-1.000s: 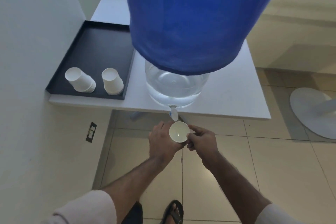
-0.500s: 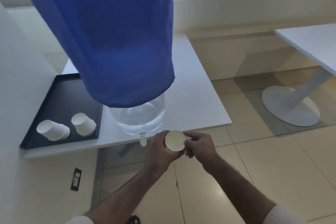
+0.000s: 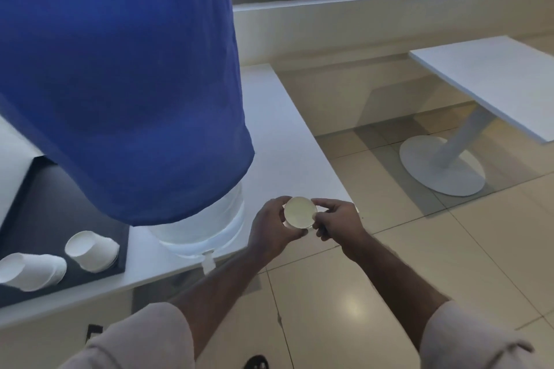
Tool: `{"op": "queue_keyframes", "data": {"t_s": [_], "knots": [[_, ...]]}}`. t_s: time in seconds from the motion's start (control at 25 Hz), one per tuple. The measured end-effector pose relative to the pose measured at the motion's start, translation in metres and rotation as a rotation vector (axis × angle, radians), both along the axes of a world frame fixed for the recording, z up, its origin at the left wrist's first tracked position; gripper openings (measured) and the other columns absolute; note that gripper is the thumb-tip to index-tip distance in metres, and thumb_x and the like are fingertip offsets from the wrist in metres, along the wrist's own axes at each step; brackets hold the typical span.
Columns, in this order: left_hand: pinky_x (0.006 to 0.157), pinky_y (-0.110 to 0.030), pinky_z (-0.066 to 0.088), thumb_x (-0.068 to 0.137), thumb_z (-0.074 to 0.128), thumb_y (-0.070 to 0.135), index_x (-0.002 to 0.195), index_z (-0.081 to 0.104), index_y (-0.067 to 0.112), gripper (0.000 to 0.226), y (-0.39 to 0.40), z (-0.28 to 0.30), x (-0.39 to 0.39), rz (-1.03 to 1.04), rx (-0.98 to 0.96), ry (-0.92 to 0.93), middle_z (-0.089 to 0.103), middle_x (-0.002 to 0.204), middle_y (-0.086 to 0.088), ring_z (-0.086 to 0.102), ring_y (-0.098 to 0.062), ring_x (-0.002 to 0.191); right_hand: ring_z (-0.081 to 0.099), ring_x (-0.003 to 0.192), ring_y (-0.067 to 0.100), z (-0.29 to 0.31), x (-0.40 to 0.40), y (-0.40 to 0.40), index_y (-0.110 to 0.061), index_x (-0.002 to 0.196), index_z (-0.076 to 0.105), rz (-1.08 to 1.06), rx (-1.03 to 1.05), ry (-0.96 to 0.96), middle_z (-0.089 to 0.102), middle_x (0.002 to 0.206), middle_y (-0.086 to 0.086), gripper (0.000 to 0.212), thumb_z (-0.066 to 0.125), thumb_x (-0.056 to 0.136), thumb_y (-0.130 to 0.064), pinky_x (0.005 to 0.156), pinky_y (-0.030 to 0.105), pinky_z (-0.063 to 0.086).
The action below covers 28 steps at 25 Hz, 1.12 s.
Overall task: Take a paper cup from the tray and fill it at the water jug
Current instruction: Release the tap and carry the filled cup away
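A white paper cup (image 3: 299, 213) sits upright between both my hands, seen from above, out past the table's front right corner. My left hand (image 3: 271, 231) wraps its left side and my right hand (image 3: 335, 223) pinches its right rim. The clear water jug (image 3: 207, 228), under a blue cloth cover (image 3: 120, 75), stands on the white table (image 3: 287, 141); its small white tap (image 3: 207, 262) hangs over the front edge, left of and below the cup. The black tray (image 3: 33, 207) at the left holds two stacks of paper cups (image 3: 90, 250) lying on their sides.
A second white table (image 3: 491, 78) on a round pedestal base (image 3: 440, 168) stands to the right on the tiled floor. A window ledge (image 3: 359, 3) runs along the back wall. A wall outlet (image 3: 93, 332) shows low under the table.
The cup, held in both hands, has come away from under the tap and moved right and up. The view has swung up and to the right, showing the window and second table.
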<state>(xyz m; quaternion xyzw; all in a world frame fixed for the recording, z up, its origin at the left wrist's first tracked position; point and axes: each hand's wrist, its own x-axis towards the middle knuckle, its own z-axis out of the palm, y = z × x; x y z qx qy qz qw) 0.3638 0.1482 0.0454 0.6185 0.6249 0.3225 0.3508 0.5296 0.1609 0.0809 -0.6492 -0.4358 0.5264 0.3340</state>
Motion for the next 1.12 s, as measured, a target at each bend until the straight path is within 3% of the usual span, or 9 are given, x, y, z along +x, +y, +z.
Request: {"op": "queue_keyframes", "data": {"t_s": [0.28, 0.68, 0.88, 1.12], "knots": [[0.067, -0.014, 0.038, 0.064, 0.093, 0.025, 0.120, 0.064, 0.032, 0.063, 0.049, -0.029, 0.003, -0.029, -0.110, 0.019, 0.064, 0.104, 0.014, 0.056, 0.011, 0.080, 0.051, 0.046, 0.023, -0.033, -0.001, 0.044, -0.011, 0.119, 0.066, -0.050, -0.065, -0.054, 0.062, 0.060, 0.015, 0.043, 0.055, 0.081, 0.007, 0.047, 0.030, 0.045], [0.071, -0.019, 0.041, 0.070, 0.090, 0.022, 0.124, 0.063, 0.030, 0.061, 0.071, -0.063, -0.002, -0.059, -0.176, 0.037, 0.064, 0.112, 0.008, 0.055, 0.003, 0.084, 0.050, 0.051, 0.023, -0.064, -0.010, 0.063, -0.013, 0.125, 0.061, -0.078, -0.134, -0.115, 0.061, 0.068, 0.014, 0.041, 0.054, 0.089, 0.005, 0.047, 0.028, 0.046], [0.084, -0.031, 0.051, 0.071, 0.088, 0.017, 0.126, 0.063, 0.026, 0.061, 0.072, -0.073, -0.006, -0.069, -0.210, 0.025, 0.065, 0.116, 0.002, 0.061, -0.012, 0.094, 0.048, 0.053, 0.022, -0.073, -0.018, 0.060, -0.016, 0.126, 0.060, -0.085, -0.142, -0.146, 0.061, 0.069, 0.010, 0.041, 0.052, 0.090, 0.001, 0.050, 0.029, 0.045], [0.069, -0.024, 0.050, 0.076, 0.086, 0.016, 0.148, 0.041, 0.022, 0.086, 0.060, -0.073, -0.012, -0.073, -0.228, 0.021, 0.057, 0.116, -0.001, 0.058, -0.015, 0.091, 0.053, 0.062, 0.020, -0.068, -0.023, 0.044, -0.014, 0.134, 0.051, -0.112, -0.106, -0.178, 0.066, 0.080, 0.009, 0.046, 0.053, 0.089, -0.003, 0.056, 0.029, 0.047]]}}
